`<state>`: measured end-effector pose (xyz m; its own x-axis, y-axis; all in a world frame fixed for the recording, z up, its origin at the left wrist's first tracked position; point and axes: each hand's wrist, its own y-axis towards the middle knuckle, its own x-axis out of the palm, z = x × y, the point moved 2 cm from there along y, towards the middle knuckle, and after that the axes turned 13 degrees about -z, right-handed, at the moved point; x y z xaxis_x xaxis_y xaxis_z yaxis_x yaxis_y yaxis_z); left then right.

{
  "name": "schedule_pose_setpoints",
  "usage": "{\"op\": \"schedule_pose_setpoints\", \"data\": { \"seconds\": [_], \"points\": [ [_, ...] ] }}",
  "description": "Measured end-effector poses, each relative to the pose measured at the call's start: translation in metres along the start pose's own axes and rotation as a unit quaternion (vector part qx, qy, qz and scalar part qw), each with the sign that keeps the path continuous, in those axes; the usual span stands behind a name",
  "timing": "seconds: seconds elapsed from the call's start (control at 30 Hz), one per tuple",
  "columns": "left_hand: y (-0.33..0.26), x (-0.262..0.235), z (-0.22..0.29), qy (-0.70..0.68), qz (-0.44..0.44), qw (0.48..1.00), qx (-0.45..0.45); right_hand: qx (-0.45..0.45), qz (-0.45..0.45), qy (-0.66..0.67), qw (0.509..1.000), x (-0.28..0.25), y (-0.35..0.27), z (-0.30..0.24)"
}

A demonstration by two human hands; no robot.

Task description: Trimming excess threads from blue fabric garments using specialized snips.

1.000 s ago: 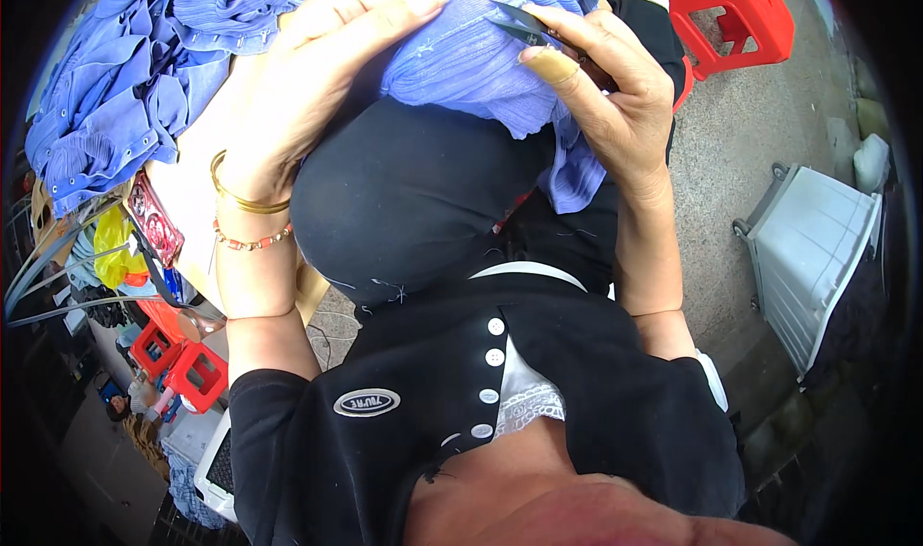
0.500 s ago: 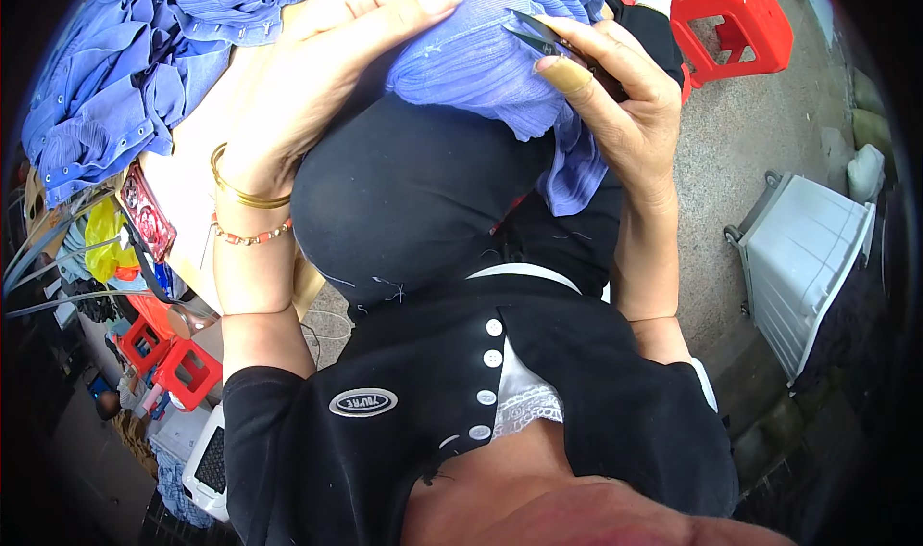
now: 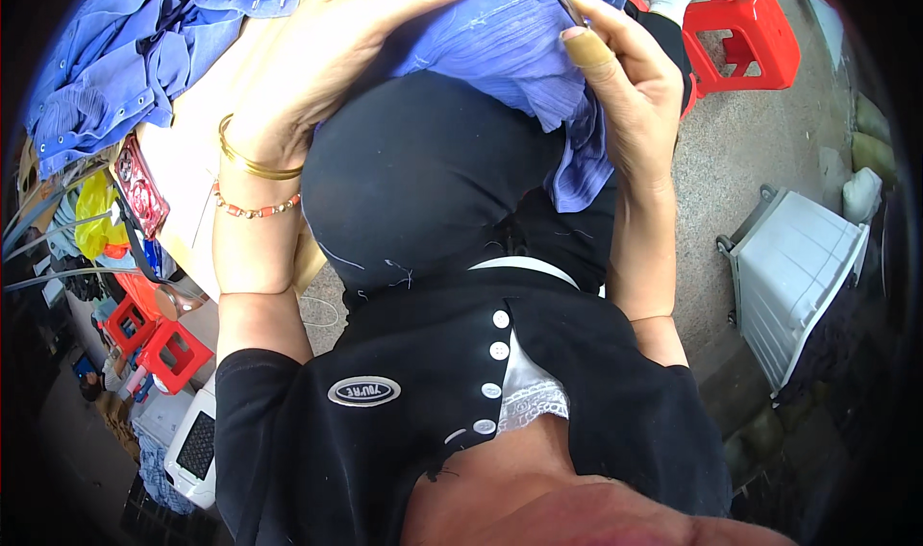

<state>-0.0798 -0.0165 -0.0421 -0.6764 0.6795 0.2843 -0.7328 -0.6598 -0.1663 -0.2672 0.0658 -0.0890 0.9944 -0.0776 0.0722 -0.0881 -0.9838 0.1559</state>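
Observation:
A blue ribbed garment (image 3: 490,51) lies over my lap, its upper part cut off by the top edge of the view. My left hand (image 3: 351,32) grips it, thumb stretched along the cloth and the other fingers partly hidden. In my right hand (image 3: 630,80) sits a pair of dark thread snips (image 3: 568,6), their blades near the cloth and close together. A yellowish cover (image 3: 588,50) wraps my right thumb. One strip of the garment hangs down beside my right wrist.
More blue buttoned garments (image 3: 115,75) are heaped on the pale table (image 3: 183,128) at left. Red stools stand at the upper right (image 3: 760,37) and lower left (image 3: 173,354). A grey wheeled bin (image 3: 793,272) is on the floor at right.
The snips' blades have gone from spread to nearly together. Both hands and the garment have shifted slightly upward in view, and my right hand has turned a little.

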Motion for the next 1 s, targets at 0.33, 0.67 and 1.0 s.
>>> {"op": "schedule_pose_setpoints", "data": {
  "seconds": [0.33, 0.67, 1.0],
  "points": [
    [-0.007, -0.003, 0.008, 0.14, -0.055, 0.989, 0.011, 0.019, -0.032, 0.056, 0.998, -0.029, 0.0, -0.002],
    [0.008, -0.009, -0.005, 0.21, -0.035, 0.976, 0.045, -0.035, 0.025, -0.034, 0.999, -0.054, -0.004, 0.008],
    [0.018, -0.002, -0.007, 0.454, -0.086, 0.883, 0.088, 0.065, -0.01, -0.027, 0.998, -0.053, -0.014, 0.039]
  ]
}}
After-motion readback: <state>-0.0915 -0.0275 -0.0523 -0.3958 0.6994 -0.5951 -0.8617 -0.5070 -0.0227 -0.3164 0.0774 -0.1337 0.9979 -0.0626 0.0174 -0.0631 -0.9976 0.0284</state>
